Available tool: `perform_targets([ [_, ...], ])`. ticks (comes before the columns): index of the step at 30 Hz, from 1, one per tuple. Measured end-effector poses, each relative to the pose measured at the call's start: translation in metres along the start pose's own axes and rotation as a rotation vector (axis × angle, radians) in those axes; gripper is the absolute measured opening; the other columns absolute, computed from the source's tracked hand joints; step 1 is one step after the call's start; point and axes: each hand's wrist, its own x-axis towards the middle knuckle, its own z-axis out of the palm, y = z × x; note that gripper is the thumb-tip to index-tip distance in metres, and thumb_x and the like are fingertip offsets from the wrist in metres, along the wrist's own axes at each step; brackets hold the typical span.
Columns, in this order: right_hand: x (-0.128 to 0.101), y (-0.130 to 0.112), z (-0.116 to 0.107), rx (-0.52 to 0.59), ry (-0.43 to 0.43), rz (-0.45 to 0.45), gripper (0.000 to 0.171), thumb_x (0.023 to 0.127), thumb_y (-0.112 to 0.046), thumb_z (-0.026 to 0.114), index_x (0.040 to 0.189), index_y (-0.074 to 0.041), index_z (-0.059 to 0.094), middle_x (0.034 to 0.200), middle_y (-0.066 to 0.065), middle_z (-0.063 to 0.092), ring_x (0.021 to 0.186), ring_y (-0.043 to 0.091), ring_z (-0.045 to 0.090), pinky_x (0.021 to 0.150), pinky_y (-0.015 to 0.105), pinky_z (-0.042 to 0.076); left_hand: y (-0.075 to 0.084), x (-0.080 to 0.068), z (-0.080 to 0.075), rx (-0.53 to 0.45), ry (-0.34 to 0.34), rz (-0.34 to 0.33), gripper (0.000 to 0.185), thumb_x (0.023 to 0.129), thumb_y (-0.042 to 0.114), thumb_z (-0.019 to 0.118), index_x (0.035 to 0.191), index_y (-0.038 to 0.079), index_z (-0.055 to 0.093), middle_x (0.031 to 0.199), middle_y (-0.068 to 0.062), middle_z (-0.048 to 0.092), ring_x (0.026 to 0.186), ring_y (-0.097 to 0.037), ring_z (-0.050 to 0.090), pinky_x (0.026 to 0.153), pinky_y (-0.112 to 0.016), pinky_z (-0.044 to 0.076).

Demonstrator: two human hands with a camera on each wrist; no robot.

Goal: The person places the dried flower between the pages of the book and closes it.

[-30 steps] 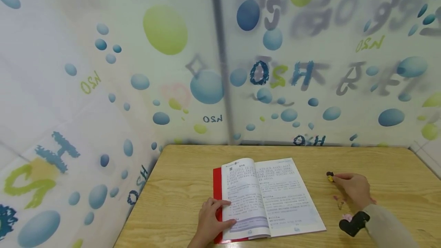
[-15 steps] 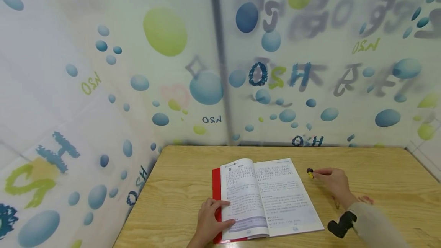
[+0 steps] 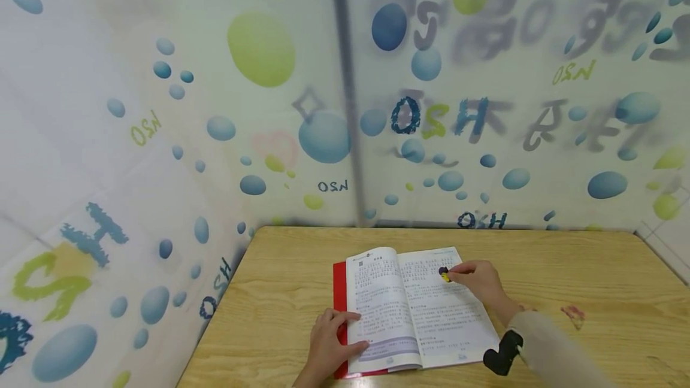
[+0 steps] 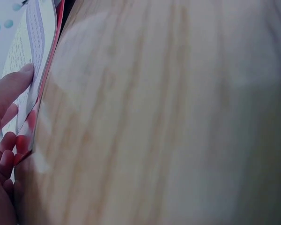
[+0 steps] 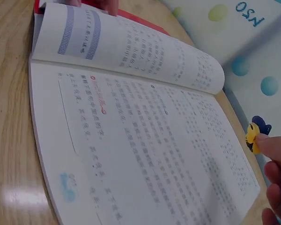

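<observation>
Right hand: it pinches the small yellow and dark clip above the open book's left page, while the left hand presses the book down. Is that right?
Not quite. The right hand pinches the small yellow and dark clip above the open book's right page, not the left one; the head view shows this. The rest holds: the left hand presses the book down at its left page.

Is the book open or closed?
Open. The book lies flat on the table with both pages showing, and the left hand holds its left page down.
</observation>
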Motion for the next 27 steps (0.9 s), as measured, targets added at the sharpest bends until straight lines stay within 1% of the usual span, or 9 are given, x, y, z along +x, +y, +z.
perform_targets([
  [4, -0.002, -0.008, 0.019, -0.034, -0.007, -0.044, 0.011, 0.076, -0.01, 0.073, 0.084, -0.002, 0.071, 0.082, 0.005, 0.065, 0.077, 0.021, 0.054, 0.068, 0.035, 0.043, 0.0, 0.0, 0.0, 0.002, 0.001, 0.0, 0.05, 0.057, 0.05, 0.08, 0.102, 0.033, 0.065, 0.087, 0.009, 0.044, 0.082, -0.013, 0.037, 0.069, -0.033, 0.032],
  [9, -0.006, -0.017, 0.038, -0.059, -0.02, -0.041, 0.01, 0.074, -0.011, 0.075, 0.079, -0.004, 0.071, 0.078, 0.002, 0.065, 0.072, 0.017, 0.056, 0.068, 0.035, 0.046, -0.002, 0.0, 0.0, 0.0, 0.004, 0.012, 0.049, 0.058, 0.05, 0.079, 0.102, 0.033, 0.065, 0.086, 0.009, 0.043, 0.081, -0.013, 0.036, 0.068, -0.033, 0.031],
  [12, -0.008, -0.019, 0.046, -0.11, -0.027, -0.015, 0.011, 0.073, -0.016, 0.076, 0.076, -0.006, 0.071, 0.075, 0.0, 0.065, 0.069, 0.015, 0.056, 0.066, 0.035, 0.045, -0.003, 0.0, 0.001, 0.0, 0.005, 0.015, 0.048, 0.059, 0.051, 0.079, 0.102, 0.034, 0.065, 0.086, 0.009, 0.043, 0.08, -0.013, 0.036, 0.068, -0.033, 0.03],
  [17, -0.01, -0.021, 0.056, -0.191, -0.041, 0.054, 0.012, 0.073, -0.02, 0.076, 0.075, -0.01, 0.07, 0.073, -0.002, 0.063, 0.071, 0.018, 0.055, 0.069, 0.04, 0.036, -0.004, 0.001, 0.002, 0.002, 0.003, 0.013, 0.048, 0.059, 0.051, 0.079, 0.102, 0.034, 0.065, 0.086, 0.01, 0.042, 0.08, -0.013, 0.035, 0.067, -0.033, 0.029],
  [22, -0.013, -0.023, 0.063, -0.189, -0.035, 0.087, 0.01, 0.074, -0.019, 0.075, 0.074, -0.01, 0.07, 0.074, -0.001, 0.062, 0.073, 0.02, 0.053, 0.074, 0.044, 0.031, -0.003, 0.001, 0.001, 0.004, 0.005, 0.016, 0.048, 0.059, 0.051, 0.078, 0.102, 0.034, 0.066, 0.086, 0.009, 0.042, 0.08, -0.013, 0.035, 0.068, -0.034, 0.029],
  [27, -0.015, -0.019, 0.068, -0.195, -0.025, 0.079, 0.009, 0.074, -0.019, 0.075, 0.072, -0.012, 0.07, 0.072, -0.003, 0.063, 0.07, 0.018, 0.053, 0.073, 0.046, 0.03, -0.003, 0.0, 0.001, 0.0, 0.004, 0.019, 0.047, 0.06, 0.05, 0.078, 0.102, 0.034, 0.066, 0.086, 0.009, 0.042, 0.081, -0.013, 0.035, 0.068, -0.034, 0.029],
])
